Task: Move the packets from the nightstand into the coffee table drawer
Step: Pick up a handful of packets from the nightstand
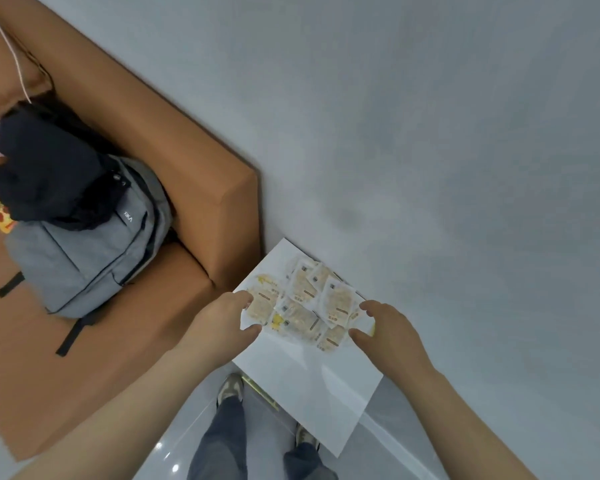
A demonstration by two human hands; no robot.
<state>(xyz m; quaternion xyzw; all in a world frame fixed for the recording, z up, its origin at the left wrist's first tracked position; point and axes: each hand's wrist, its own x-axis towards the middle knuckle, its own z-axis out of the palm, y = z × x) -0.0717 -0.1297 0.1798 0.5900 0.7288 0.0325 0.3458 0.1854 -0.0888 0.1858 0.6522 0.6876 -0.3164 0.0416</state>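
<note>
White nightstand (309, 393) bears roughly eight packets (303, 306), flanked by wide-spread left hand (222, 320) and right hand (392, 334)

A home room: a tan sofa (219, 216) bearing a grey backpack (90, 265), beside a white nightstand (309, 386).

Grey backpack (94, 244) under dark clothing (45, 168) on brown sofa (201, 161).

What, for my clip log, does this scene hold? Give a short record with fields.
surface: white nightstand beside a tan sofa
packets: loose overlapping pile on its far half
left hand: at the pile's left edge, thumb and fingers spread
right hand: at the pile's right edge, likewise spread
grip: none closed yet
on sofa: grey backpack under dark clothing
</note>
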